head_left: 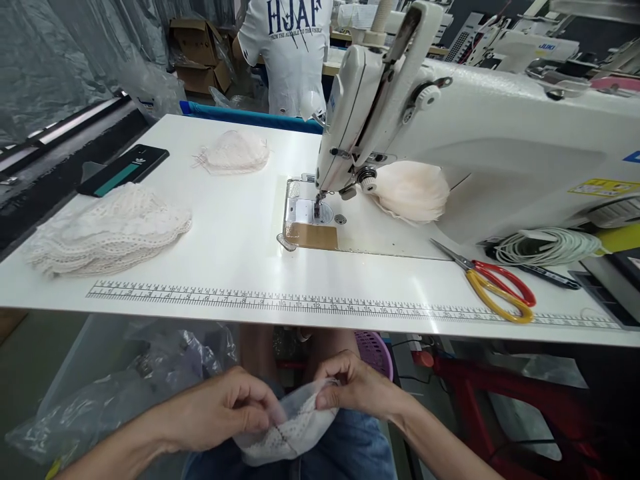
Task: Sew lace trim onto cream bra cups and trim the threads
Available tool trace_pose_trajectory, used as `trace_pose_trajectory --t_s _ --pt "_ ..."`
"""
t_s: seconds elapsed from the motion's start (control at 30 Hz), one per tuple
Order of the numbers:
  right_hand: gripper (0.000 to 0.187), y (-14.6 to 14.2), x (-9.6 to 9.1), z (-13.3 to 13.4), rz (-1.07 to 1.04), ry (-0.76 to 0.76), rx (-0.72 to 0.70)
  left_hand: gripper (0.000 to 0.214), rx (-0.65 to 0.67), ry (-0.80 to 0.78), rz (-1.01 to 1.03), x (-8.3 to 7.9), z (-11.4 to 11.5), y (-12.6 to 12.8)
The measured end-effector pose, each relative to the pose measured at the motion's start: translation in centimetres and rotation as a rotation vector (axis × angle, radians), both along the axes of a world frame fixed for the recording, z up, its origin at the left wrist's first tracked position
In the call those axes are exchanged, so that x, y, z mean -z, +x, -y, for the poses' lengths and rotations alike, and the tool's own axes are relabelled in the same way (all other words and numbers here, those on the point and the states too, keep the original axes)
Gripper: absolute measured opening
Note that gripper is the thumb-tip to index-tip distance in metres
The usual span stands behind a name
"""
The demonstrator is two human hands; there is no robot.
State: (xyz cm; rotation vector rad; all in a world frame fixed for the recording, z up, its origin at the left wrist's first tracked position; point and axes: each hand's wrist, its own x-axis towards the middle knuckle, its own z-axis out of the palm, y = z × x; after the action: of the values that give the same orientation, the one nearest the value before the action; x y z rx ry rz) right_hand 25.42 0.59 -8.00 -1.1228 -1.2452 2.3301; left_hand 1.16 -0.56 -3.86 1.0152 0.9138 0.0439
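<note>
Over my lap, below the table edge, a white lace-trimmed fabric piece (300, 433) hangs between my hands. The thumb and fingers of my right hand (353, 387) pinch its upper right edge. My left hand (233, 408) has its fingers curled on the upper left part, with the fingertips partly hidden by the cloth. A dark line crosses the lace near the middle. On the table to the left lies a stack of white lace pieces (113, 230). Farther back is a small pale pink fabric piece (235, 153).
A white sewing machine (480, 127) stands on the white table (230, 233), with peach fabric pieces (413, 190) under its arm. Scissors (493, 283) and coiled cord (547, 247) lie at right, a black phone (125, 170) at left. Clear plastic bags (150, 380) sit below. A person (293, 60) is beyond.
</note>
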Motion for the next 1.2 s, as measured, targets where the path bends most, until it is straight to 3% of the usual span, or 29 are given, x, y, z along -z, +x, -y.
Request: trace_pose_trajectory --t_s 0.23,0.47,0.83,1.2 --pt "0.03 0.3 0.0 0.2 0.049 -0.013 0.034 0.011 -0.044 0.103 -0.083 1.6 1.7 0.7" --pt "0.027 0.1 -0.3 0.2 0.012 0.02 0.011 0.013 0.026 0.088 -0.028 0.5 1.0 0.2" --pt "0.035 0.0 -0.8 0.3 0.004 0.047 -0.015 0.02 -0.054 0.095 -0.03 1.7 0.8 2.2" --pt "0.046 -0.4 -1.2 0.6 -0.017 0.073 -0.048 0.012 -0.052 0.045 -0.023 1.0 0.8 0.7"
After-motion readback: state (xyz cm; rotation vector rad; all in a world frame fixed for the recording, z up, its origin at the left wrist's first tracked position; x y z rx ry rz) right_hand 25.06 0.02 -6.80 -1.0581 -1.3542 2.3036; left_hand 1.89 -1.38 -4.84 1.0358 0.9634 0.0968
